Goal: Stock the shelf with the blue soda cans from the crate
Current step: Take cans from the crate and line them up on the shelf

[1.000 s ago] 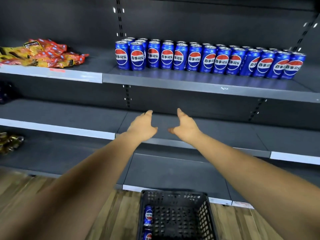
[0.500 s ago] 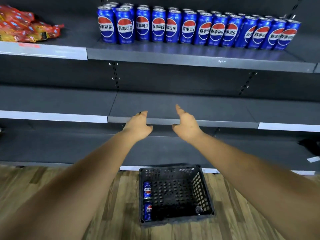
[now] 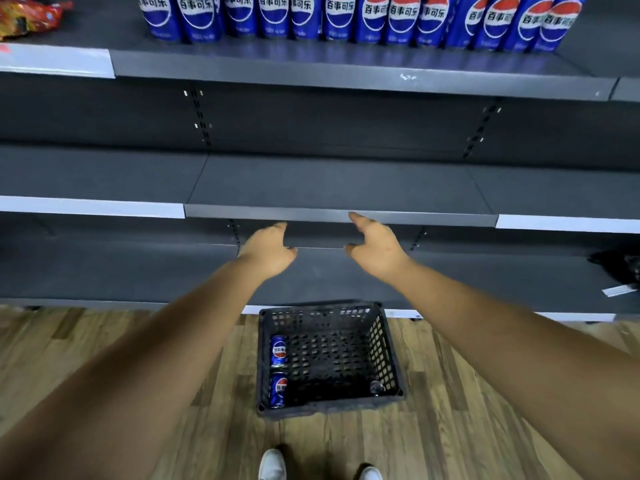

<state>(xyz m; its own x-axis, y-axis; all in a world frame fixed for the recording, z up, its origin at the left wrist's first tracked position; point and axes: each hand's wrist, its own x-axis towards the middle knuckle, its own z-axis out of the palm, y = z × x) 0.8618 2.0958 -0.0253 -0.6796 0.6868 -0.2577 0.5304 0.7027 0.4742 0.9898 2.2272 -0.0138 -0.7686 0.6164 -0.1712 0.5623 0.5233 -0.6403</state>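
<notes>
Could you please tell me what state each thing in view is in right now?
Left hand: open, holding nothing.
Right hand: open, holding nothing.
Crate: on the floor, nearly emptied.
Two cans in crate: lying on their sides along the left wall.
Cans on top shelf: upright, in rows.
Middle shelf: bare.

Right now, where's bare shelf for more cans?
Top shelf: crowded at the back by the can row; only a bare strip along its front edge. Middle shelf, below it and above both hands, is bare.

Shelf cans [image 3: 339, 19] — tops cut off; crate's corner object [image 3: 375, 388] — unclear.
</notes>
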